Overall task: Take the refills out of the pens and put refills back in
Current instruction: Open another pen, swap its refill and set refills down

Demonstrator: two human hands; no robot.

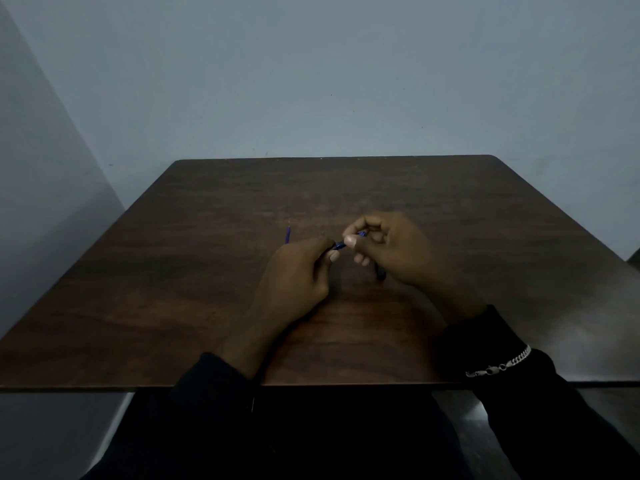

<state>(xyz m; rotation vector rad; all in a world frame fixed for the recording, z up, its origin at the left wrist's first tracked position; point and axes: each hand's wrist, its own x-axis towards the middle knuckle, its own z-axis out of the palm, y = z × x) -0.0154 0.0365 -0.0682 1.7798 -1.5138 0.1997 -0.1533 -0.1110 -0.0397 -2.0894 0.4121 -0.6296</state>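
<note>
So there's 1 blue pen (341, 244) in play, held just above the middle of the brown table (194, 271), right between both hands. Its long axis runs on a slant, low on the left and rising toward the right and away from the person. Only a short stretch of it shows in the gap between the fingers, plus a bit of blue deeper inside the right fist.

The left hand (294, 275) has its back to the camera, with the fingers curled in and pinching the pen's lower left end. The right hand (388, 247) comes in from the other side, thumb on top, fingers wrapped round the upper end. Both wrists hang low over the table, forearms angling in from the near edge in dark sleeves (519, 393), with a silver bracelet (498, 367) on the right one.

A thin blue refill (288, 235) pokes out past the left hand, pointing away from the person, almost straight up in the frame. Its near end is hidden, so I can't tell whether it lies on the table or is held. There's a small dark piece (381, 274) under the right hand, too dim to make out.
</note>
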